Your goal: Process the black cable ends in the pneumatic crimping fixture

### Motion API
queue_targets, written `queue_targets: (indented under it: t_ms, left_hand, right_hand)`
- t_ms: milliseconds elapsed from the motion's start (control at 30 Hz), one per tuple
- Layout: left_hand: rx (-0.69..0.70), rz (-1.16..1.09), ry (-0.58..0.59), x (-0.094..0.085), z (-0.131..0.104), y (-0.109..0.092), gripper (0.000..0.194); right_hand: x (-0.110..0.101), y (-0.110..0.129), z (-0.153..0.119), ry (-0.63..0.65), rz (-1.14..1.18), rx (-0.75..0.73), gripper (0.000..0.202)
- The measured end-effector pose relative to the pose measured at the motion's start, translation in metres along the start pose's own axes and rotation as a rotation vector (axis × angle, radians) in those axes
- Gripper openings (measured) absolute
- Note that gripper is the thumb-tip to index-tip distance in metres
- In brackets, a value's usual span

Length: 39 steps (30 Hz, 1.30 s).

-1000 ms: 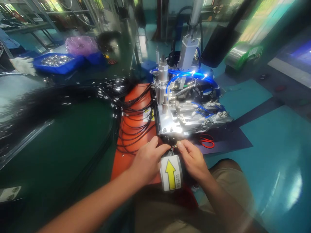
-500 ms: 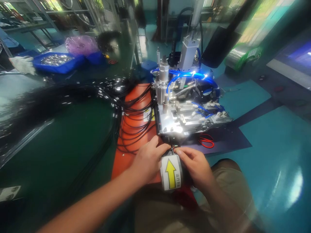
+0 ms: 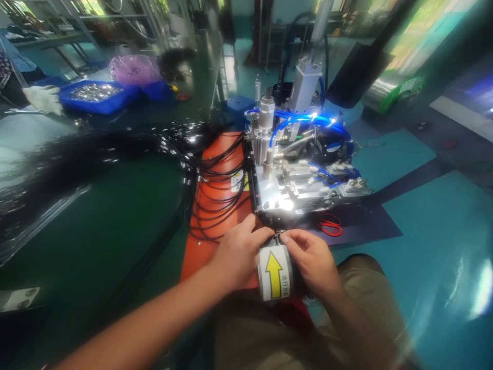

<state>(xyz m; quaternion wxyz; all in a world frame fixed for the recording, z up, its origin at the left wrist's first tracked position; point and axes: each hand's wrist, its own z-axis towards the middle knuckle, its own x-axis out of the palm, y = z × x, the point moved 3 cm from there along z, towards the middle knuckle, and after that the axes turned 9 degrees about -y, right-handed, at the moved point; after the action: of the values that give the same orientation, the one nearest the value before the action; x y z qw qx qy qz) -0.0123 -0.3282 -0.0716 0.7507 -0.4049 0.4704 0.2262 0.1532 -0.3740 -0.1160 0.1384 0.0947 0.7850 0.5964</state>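
A metal machine [image 3: 292, 180] with blue air tubes stands on the bench. At its near edge my left hand [image 3: 241, 249] is closed, its fingertips at a small dark part too small to make out. My right hand [image 3: 311, 257] pinches at the same spot from the right, thumb and forefinger together. Between the hands, nearer to me, is a white label with a yellow arrow [image 3: 274, 272]. Black cables [image 3: 215, 205] loop over the orange plate [image 3: 202, 262] to the left of the machine.
Red-handled scissors [image 3: 330, 225] lie right of my right hand. A dark bundle of cables [image 3: 115, 146] spreads over the green surface at left. Farther back are a blue tray [image 3: 96, 105] of metal parts, a pink bag [image 3: 134, 70] and a person's gloved hand [image 3: 44, 98].
The whole view has shifted slightly, so things appear a little farther right. Both hands stay at the same spot by the machine's near edge, with hardly any change in their fingers.
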Motion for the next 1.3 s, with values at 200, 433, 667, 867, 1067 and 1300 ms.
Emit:
queue_targets:
  t_ms: [200,433,667,867,1067,1300]
  left_hand:
    - [0.002,-0.006,-0.003,0.001,0.0,0.001,0.037]
    - [0.004,-0.02,-0.007,0.001,0.0,0.002,0.039]
    - [0.005,-0.023,-0.008,0.0,0.0,0.001,0.038]
    - [0.003,-0.027,-0.003,0.002,0.0,0.002,0.032]
    - [0.006,-0.039,0.005,0.003,-0.001,0.003,0.032]
    - [0.022,-0.035,-0.015,0.0,0.0,0.002,0.034]
  right_hand:
    - [-0.006,0.006,-0.004,-0.061,-0.227,-0.217,0.03]
    - [-0.006,0.016,-0.003,-0.072,-0.373,-0.396,0.024]
    - [-0.005,0.018,-0.001,-0.099,-0.405,-0.462,0.022]
    - [-0.004,0.016,0.0,-0.114,-0.4,-0.382,0.023]
    - [-0.005,0.019,0.002,-0.101,-0.364,-0.348,0.023]
    - [-0.005,0.021,0.001,-0.102,-0.375,-0.363,0.021]
